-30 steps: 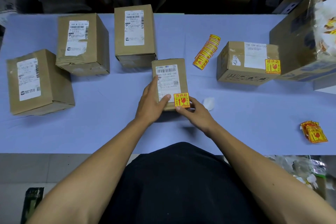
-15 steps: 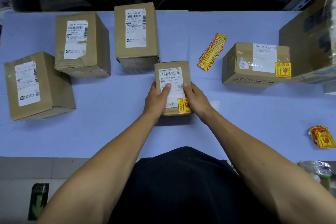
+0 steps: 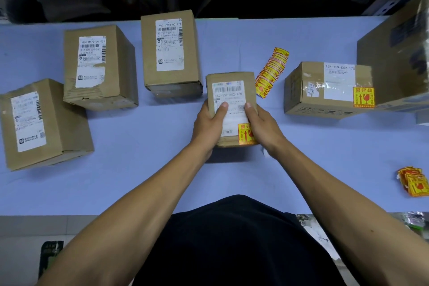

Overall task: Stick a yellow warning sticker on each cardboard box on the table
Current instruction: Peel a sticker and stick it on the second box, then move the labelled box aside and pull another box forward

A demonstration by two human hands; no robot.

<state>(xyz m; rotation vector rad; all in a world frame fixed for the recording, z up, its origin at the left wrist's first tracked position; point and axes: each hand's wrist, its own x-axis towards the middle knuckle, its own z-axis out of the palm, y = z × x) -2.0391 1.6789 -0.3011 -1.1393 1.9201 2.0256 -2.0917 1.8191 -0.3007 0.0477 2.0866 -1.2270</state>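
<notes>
A small cardboard box [image 3: 229, 86] stands at the table's middle, with a white shipping label and a yellow warning sticker [image 3: 243, 133] on its near right corner. My left hand [image 3: 207, 124] grips its left side and my right hand [image 3: 261, 126] grips its right side, both thumbs on the label. To the right lies another box [image 3: 308, 95] that carries a yellow sticker [image 3: 363, 97]. Three boxes with only white labels stand at the left [image 3: 69, 127], the back left [image 3: 116, 69] and the back middle [image 3: 192, 53].
A strip of yellow stickers [image 3: 271, 72] lies between the held box and the right box. A loose pile of stickers [image 3: 414, 181] sits near the right edge. A large carton [image 3: 394, 62] stands at the far right. The blue table [image 3: 139, 169] ends just before my body.
My right hand left the sticker and moved up onto the box's right side. Both hands now clasp the box, which sits slightly farther from me.
</notes>
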